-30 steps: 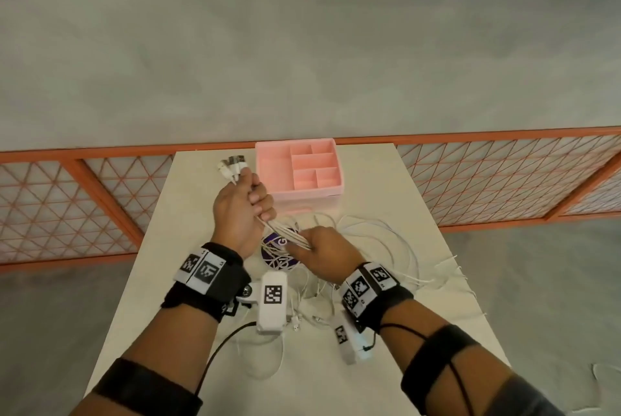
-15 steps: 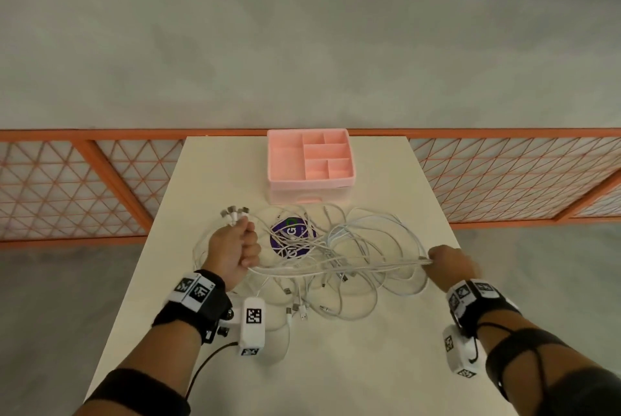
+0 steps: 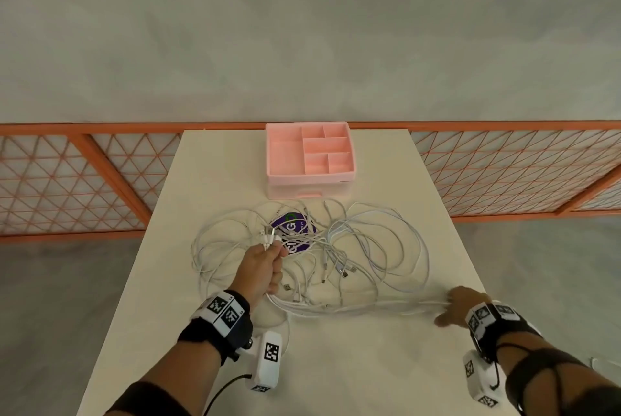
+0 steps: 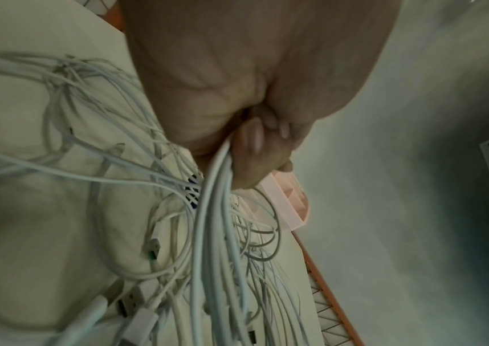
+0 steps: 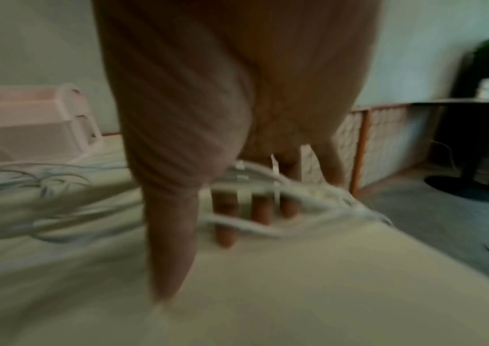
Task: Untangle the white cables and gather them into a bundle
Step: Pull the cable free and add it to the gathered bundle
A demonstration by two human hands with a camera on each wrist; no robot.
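A loose tangle of white cables (image 3: 369, 241) lies spread over the middle of the cream table (image 3: 336, 372). My left hand (image 3: 267, 266) grips several cables in a fist, and their plugs (image 3: 268, 236) stick out above it. In the left wrist view the strands (image 4: 213, 222) run down out of that left hand (image 4: 255, 142). From the fist a sheaf of strands (image 3: 353, 310) stretches right to my right hand (image 3: 462, 306) near the table's right edge. In the right wrist view its fingers (image 5: 259, 208) are straight and spread, and the cables (image 5: 252, 172) cross them.
A pink divided organiser (image 3: 309, 177) stands at the table's far end, also seen as a pink tray (image 5: 30, 131) in the right wrist view. A purple round sticker (image 3: 292, 226) lies under the cables. An orange mesh railing (image 3: 100, 180) runs behind the table.
My right hand slid along the strands from beside the left hand out to the right edge, and its fingers straightened. The left fist came down and nearer, still gripping the plug ends.
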